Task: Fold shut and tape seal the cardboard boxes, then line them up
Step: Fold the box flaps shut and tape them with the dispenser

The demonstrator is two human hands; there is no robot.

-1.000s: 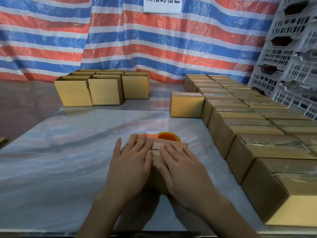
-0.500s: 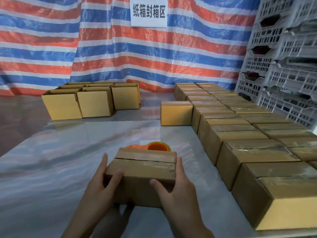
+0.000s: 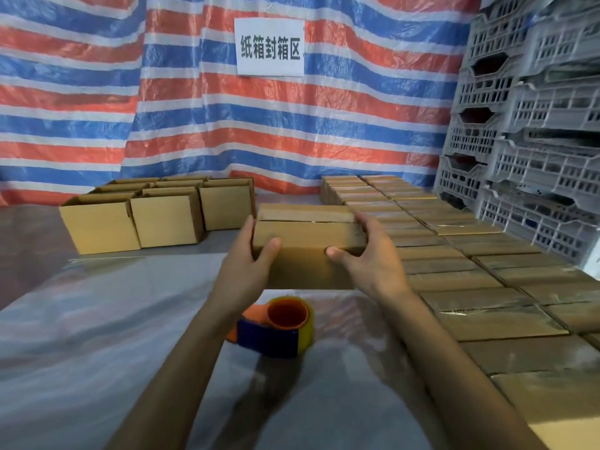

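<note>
A closed cardboard box (image 3: 305,251) with tape along its top seam is held up in the air over the table, far out in front of me. My left hand (image 3: 250,258) grips its left side, thumb on the near face. My right hand (image 3: 370,254) grips its right side, thumb likewise on the near face. An orange and blue tape dispenser (image 3: 276,326) lies on the table (image 3: 97,352) below my forearms. Several sealed boxes (image 3: 470,271) stand in rows on the right. Open boxes (image 3: 156,216) stand at the back left.
Grey plastic crates (image 3: 532,125) are stacked at the right behind the sealed rows. A striped tarp (image 3: 162,108) with a white sign (image 3: 270,47) hangs behind the table. The table's shiny surface reflects light around the dispenser.
My hands went from pressing the box's top flaps on the table to gripping its sides, and have lifted it and carried it forward past the tape dispenser.
</note>
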